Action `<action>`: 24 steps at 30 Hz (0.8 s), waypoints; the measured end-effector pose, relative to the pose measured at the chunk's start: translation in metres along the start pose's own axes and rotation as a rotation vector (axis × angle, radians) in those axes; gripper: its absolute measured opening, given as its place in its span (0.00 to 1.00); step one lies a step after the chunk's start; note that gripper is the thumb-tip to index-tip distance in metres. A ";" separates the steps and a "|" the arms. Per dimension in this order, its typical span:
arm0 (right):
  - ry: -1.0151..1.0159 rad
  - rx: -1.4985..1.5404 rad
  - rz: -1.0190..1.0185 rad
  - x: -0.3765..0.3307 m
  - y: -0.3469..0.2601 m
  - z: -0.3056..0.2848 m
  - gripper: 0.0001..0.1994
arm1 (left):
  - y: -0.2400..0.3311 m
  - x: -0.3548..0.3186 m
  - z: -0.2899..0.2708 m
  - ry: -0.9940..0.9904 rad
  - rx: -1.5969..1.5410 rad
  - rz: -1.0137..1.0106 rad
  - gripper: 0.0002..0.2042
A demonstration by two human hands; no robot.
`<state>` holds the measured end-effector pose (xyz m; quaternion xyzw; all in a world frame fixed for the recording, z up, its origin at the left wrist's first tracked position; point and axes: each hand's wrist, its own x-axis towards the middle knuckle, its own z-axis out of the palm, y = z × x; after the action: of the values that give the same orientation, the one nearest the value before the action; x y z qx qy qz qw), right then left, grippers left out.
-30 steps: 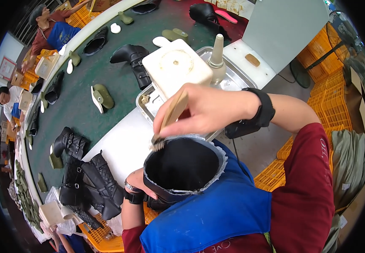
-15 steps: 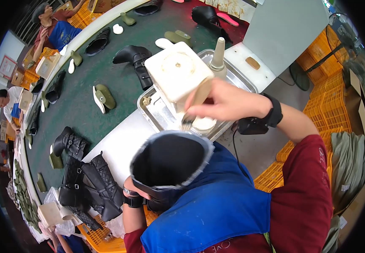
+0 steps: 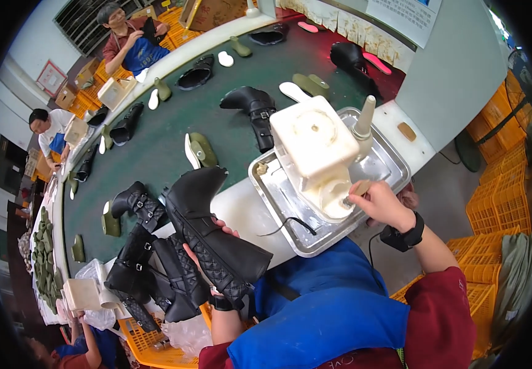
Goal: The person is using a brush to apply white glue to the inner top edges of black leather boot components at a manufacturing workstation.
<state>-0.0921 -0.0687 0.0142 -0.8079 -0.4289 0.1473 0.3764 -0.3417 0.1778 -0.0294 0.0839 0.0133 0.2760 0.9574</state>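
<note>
A black boot with a quilted shaft (image 3: 232, 258) lies in the grasp of my left hand (image 3: 202, 265), its foot up and away and its shaft slanting down toward my apron. My left fingers wrap round it. My right hand (image 3: 381, 203) pinches the wooden handle of a brush (image 3: 360, 188); the bristle end is down in the round cup (image 3: 338, 200) at the foot of a cream-white plastic dispenser (image 3: 315, 138). Dispenser and cup stand in a metal tray (image 3: 266, 212). Beside them stands a beige bottle with a long cone nozzle (image 3: 363, 123). A thin black strip (image 3: 299, 222) crosses the tray.
Several black boots (image 3: 133, 264) lie heaped at the left over an orange basket (image 3: 149, 344). On the green conveyor (image 3: 155, 141) are boots, olive shoe lasts (image 3: 204, 150) and white insoles. Co-workers (image 3: 140, 46) sit along its far side. Orange crates (image 3: 499, 203) stand at right.
My left hand has brought the boot up from my lap, turning it from opening-up to lying on its side. My right hand has kept the brush at the cup. The view has shifted left.
</note>
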 end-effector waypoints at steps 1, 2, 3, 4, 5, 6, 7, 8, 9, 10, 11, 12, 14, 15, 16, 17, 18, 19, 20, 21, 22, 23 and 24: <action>0.001 0.003 -0.013 0.001 0.001 0.004 0.06 | 0.002 -0.001 -0.002 0.013 -0.051 0.001 0.37; -0.012 -0.010 -0.024 0.002 0.004 0.008 0.07 | 0.007 0.000 -0.006 -0.095 -0.070 -0.061 0.42; -0.025 -0.023 -0.033 0.004 0.005 0.010 0.07 | 0.010 -0.001 -0.009 -0.101 -0.066 -0.055 0.42; -0.049 -0.053 0.018 0.006 0.001 0.007 0.07 | 0.012 -0.001 -0.007 -0.068 -0.115 -0.083 0.41; -0.046 -0.055 0.015 0.008 -0.001 0.006 0.07 | 0.013 -0.001 -0.007 -0.033 -0.165 -0.112 0.40; -0.026 -0.061 0.025 0.010 -0.002 0.005 0.08 | 0.016 -0.001 -0.013 -0.037 -0.165 -0.113 0.40; -0.005 -0.067 0.037 0.010 -0.003 0.004 0.10 | 0.020 0.000 -0.018 0.027 -0.295 -0.151 0.40; -0.002 -0.068 0.040 0.010 -0.004 0.003 0.10 | 0.022 0.001 -0.023 0.092 -0.426 -0.190 0.40; 0.014 -0.033 0.049 0.012 -0.005 0.001 0.10 | 0.023 0.000 -0.027 0.092 -0.426 -0.195 0.40; 0.030 0.001 0.066 0.011 -0.005 0.000 0.10 | 0.021 0.000 -0.026 0.092 -0.436 -0.216 0.39; 0.035 -0.001 0.078 0.011 -0.005 -0.001 0.10 | 0.018 -0.001 -0.024 0.091 -0.446 -0.237 0.39; 0.010 -0.024 0.086 0.012 -0.005 0.001 0.10 | 0.015 -0.002 -0.021 0.091 -0.455 -0.258 0.39; -0.002 -0.014 0.025 0.011 0.000 0.009 0.10 | 0.011 -0.005 -0.011 0.090 -0.468 -0.302 0.38; 0.006 -0.013 0.036 0.008 -0.001 0.010 0.10 | 0.008 -0.007 -0.005 0.089 -0.474 -0.324 0.38; -0.019 -0.038 0.025 0.010 -0.005 0.011 0.11 | 0.007 -0.009 0.001 0.087 -0.479 -0.343 0.38; -0.043 -0.064 0.013 0.012 -0.011 0.011 0.11 | 0.006 -0.010 0.006 0.085 -0.483 -0.362 0.37; -0.071 -0.057 0.079 0.010 -0.021 0.006 0.11 | 0.004 -0.011 0.011 0.083 -0.487 -0.382 0.37; -0.065 -0.056 0.085 0.008 -0.025 0.005 0.11 | 0.002 -0.013 0.016 0.080 -0.493 -0.399 0.37; 0.041 -0.148 0.018 0.006 -0.027 0.005 0.09 | 0.001 -0.014 0.020 0.077 -0.499 -0.416 0.37; 0.146 -0.242 -0.047 0.004 -0.030 0.005 0.10 | -0.001 -0.015 0.023 0.074 -0.504 -0.435 0.36; 0.154 -0.246 -0.035 0.001 -0.041 0.006 0.10 | -0.005 -0.015 0.025 0.071 -0.513 -0.458 0.36; 0.243 -0.227 -0.146 -0.001 -0.058 0.013 0.13 | -0.008 -0.016 0.025 0.071 -0.522 -0.481 0.36; 0.335 -0.208 -0.254 -0.002 -0.071 0.024 0.17 | -0.010 -0.018 0.022 0.101 -0.509 -0.466 0.37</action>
<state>-0.1484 -0.0342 0.0501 -0.7950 -0.4716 -0.0822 0.3725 -0.3503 0.1567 -0.0098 -0.1765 0.0101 0.0482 0.9831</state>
